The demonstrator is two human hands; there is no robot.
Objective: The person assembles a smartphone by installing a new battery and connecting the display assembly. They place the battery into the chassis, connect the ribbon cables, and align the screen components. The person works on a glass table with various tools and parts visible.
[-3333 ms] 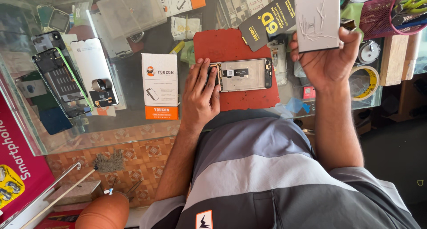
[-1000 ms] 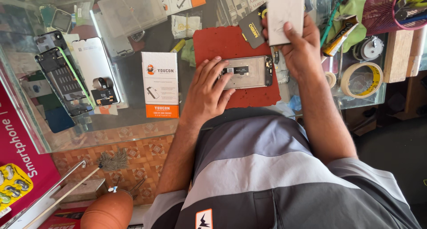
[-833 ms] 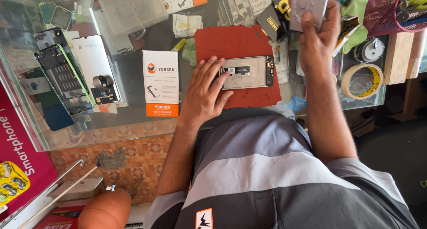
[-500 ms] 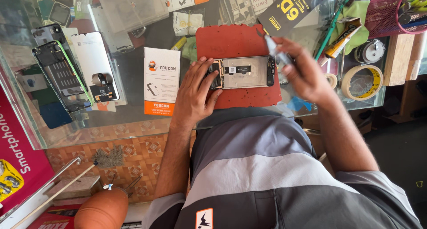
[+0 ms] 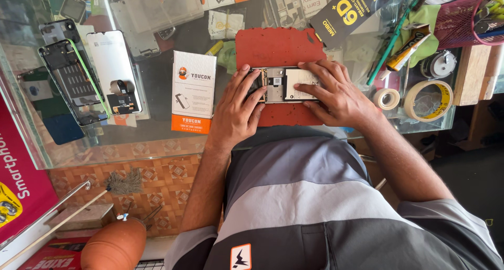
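Head view, looking straight down on a glass-topped counter (image 5: 157,128).

Opened phone body with bare circuit board and a pale rectangular battery (image 5: 286,85) lies flat on a red rectangular work mat (image 5: 278,47), near the mat's 6 o'clock edge, long axis running 9 to 3.

Left hand (image 5: 236,112) sits at the phone's 9 o'clock end. Fingers spread, tips resting on the end and near edge of the frame, pinning it down; not closed around it.

Right hand (image 5: 336,91) covers the 3 o'clock end. Fingers lie flat over the battery and press on it, thumb along the near edge. Palm-down press, not a clenched grasp.

Around the mat:
- White and orange flat cardboard box (image 5: 193,91) at 9 o'clock, just beside the left hand, lying on the glass.
- Second dismantled phone with dark frame and green edge (image 5: 73,81) further out at 9 o'clock, a white screen panel (image 5: 113,65) next to it.
- Black and yellow flat packet (image 5: 349,10) at 1 o'clock, overlapping the mat's far corner.
- Small white tape roll (image 5: 387,98) and larger yellow tape roll (image 5: 429,100) at 3 o'clock, near the right wrist.
- Pink mesh basket of tools (image 5: 462,20) at 2 o'clock, well apart.

Grey striped shirt (image 5: 304,196) fills the 6 o'clock foreground.
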